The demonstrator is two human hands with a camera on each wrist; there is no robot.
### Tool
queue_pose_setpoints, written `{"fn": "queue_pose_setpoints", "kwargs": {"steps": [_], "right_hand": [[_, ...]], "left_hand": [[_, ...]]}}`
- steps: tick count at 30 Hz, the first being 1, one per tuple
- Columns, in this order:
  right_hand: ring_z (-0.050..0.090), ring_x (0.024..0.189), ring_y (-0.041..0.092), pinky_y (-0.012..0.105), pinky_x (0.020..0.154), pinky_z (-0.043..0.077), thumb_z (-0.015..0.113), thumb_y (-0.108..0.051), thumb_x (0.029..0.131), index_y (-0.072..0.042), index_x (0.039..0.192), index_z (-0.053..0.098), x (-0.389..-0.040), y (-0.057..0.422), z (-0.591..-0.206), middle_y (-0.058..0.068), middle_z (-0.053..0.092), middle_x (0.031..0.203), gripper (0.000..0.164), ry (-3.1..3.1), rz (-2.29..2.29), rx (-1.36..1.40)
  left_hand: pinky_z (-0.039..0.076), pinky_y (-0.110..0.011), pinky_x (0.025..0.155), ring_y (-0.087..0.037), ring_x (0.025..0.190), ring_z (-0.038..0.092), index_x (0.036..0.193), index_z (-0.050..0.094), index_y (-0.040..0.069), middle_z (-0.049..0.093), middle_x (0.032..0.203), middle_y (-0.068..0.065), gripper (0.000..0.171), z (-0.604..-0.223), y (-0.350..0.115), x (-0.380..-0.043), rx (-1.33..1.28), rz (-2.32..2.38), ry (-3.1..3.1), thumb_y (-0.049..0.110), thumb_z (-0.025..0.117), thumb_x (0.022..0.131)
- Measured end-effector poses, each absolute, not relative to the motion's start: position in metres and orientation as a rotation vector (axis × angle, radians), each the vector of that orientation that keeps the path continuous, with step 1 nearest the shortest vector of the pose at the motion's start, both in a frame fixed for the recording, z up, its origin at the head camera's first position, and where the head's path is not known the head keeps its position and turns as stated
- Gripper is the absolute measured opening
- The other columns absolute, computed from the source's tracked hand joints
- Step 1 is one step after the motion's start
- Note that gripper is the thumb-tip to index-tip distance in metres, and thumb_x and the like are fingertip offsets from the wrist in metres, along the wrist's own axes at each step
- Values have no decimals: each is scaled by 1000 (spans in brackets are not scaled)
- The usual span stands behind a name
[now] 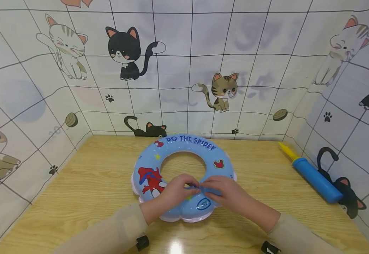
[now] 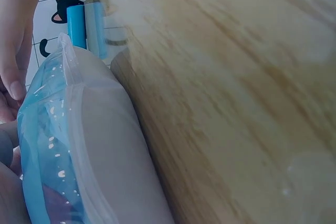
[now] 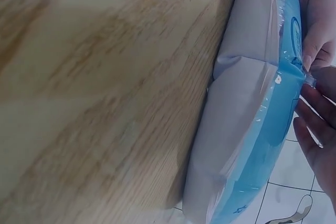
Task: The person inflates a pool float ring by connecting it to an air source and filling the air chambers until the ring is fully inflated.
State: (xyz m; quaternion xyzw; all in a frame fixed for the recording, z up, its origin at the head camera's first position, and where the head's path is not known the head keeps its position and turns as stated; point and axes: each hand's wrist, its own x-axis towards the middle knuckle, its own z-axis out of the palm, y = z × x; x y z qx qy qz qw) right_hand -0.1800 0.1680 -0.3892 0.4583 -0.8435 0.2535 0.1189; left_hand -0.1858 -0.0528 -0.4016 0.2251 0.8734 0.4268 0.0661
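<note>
A light-blue inflatable swim ring (image 1: 184, 140) with a pale scalloped edge and cartoon prints lies on the table, puffed up. At its near inner side both hands meet over a small clear valve (image 3: 310, 80). My left hand (image 1: 178, 192) comes from the left, thumb and index finger pinching at the valve. From the right, my right hand (image 1: 227, 192) has thumb and fingertips bent to the same spot. In the left wrist view the ring's side (image 2: 47, 129) partly covers the fingers. The fingers largely hide the valve in the head view.
A blue hand pump (image 1: 317, 180) with a yellow nozzle (image 1: 287, 151) lies at the table's right edge, against the wall. The wood-grain table (image 1: 101, 169) is enclosed at the back and sides by a cat-print wall covering (image 1: 178, 70).
</note>
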Motion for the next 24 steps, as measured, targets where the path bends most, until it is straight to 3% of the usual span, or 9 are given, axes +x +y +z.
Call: {"fn": "queue_pose_setpoints", "kwargs": {"steps": [15,24], "right_hand": [[64,91,11,26,76,53,72,2,85,-5,105,74,-192,163,-392,-2,68,99,21,-2512,1031,1300],[61,95,15,31,84,51,81,-11,80,-4,110,71,-195,166,-396,-1,65,103,33,-2465,903,1425]], "left_hand": [[46,-40,92,-19,100,59,98,73,16,62,98,8,8,-396,-50,-185,639,1257,2635,19,71,90],[47,-41,92,-20,100,58,97,72,15,62,98,6,7,-396,-50,-186,596,1252,2616,19,71,91]]}}
